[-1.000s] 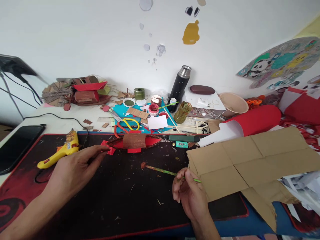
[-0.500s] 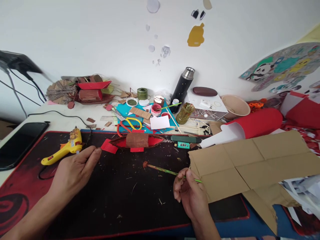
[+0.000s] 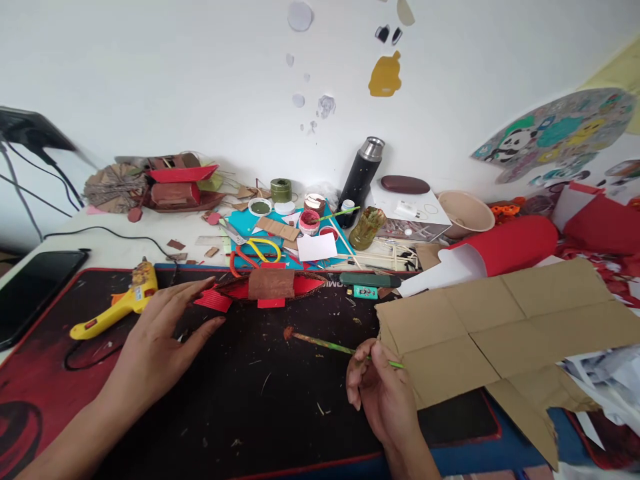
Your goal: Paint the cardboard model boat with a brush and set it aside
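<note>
Head view is showing the right hand pinching a thin green paintbrush with a red-brown tip between closed fingers, just in front of the red paper boat with a brown cardboard cabin. The left hand is lying with fingers spread open, fingertips touching the red ribbed paper piece at that boat's left end.

Home craft desk, glue gun, scissors, paint pots

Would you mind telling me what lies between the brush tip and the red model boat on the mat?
In the head view, only bare black mat with small scraps of debris lies between the brush tip and the red model boat.
</note>
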`<state>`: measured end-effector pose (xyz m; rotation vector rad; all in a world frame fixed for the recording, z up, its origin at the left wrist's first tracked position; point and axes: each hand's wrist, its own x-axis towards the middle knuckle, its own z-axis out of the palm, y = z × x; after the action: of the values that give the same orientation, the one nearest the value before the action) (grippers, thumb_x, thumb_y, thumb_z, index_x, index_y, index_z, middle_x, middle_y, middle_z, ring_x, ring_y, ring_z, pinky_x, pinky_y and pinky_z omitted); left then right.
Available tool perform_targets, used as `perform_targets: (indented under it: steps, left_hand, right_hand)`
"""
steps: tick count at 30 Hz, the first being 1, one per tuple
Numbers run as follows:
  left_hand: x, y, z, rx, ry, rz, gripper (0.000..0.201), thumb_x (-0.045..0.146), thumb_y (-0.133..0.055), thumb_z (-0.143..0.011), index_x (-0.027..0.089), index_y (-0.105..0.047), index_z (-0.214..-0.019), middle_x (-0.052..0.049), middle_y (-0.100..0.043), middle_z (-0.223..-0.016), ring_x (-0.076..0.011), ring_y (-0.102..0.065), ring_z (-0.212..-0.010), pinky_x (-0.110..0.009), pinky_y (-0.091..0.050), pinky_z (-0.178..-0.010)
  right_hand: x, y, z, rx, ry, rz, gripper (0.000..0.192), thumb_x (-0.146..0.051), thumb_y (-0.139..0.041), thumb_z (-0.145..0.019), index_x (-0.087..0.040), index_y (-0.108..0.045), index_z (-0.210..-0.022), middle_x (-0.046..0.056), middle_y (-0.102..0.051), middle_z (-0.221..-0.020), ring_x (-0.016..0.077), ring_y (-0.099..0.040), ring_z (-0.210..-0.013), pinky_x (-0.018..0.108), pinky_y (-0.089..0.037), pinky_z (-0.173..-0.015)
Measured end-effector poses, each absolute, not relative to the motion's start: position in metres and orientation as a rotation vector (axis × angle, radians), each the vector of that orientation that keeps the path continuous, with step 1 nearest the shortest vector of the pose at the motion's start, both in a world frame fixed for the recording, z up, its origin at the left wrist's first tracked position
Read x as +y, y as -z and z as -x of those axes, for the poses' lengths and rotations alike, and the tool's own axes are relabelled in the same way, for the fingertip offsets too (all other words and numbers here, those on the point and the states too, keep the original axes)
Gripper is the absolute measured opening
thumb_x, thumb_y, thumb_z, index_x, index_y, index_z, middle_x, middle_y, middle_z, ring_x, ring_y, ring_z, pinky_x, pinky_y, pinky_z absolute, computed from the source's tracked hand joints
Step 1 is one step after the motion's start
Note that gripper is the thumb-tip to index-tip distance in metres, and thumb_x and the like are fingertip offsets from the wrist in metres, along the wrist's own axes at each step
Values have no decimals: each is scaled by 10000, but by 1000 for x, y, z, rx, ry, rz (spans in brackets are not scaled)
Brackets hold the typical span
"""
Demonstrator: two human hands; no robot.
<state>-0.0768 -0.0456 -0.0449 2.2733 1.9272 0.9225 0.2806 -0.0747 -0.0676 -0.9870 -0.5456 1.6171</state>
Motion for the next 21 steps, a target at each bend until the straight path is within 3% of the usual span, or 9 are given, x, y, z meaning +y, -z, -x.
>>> perform_targets:
  steps: [4, 9, 12, 21]
  left_hand:
    - [-40, 50, 75, 1882, -924, -2397, 555, 492, -608, -1121, 238, -555, -1611, -167, -741, -1377, -378, -712, -1245, -553, -588, -1077]
    - [-24, 51, 76, 1853, -843, -2498, 850, 652, -585, -1091, 283, -302, -1802, -200, -687, -1528, -446, -655, -1384, -657, -569, -1140]
    - [-16, 50, 76, 1829, -823, -2530, 909, 693, -551, -1084, 327, -201, -1839, -198, -667, -1586, -466, -645, -1426, -684, -556, -1170]
    - [-10, 58, 79, 1834, -896, -2466, 933, 726, -527, -1061, 392, -154, -1849, -189, -661, -1590, -490, -666, -1404, -690, -572, -1153]
  right_hand:
    - [-75, 68, -280, -551, -1638, 987, 472, -618, -890, -982, -186, -747, -857, 11, -732, -590, 137, -645, -404, 172, -445, -363]
    - [-76, 75, -280, -489, -1609, 971, 453, -596, -880, -995, -189, -733, -862, -2, -706, -571, 128, -611, -376, 158, -384, -333]
    - [-77, 77, -278, -460, -1615, 962, 455, -600, -877, -995, -196, -716, -861, -14, -685, -557, 120, -581, -362, 152, -338, -322]
    - [-58, 47, -274, -533, -1647, 930, 478, -630, -891, -972, -204, -707, -857, -26, -683, -565, 109, -569, -362, 157, -343, -338]
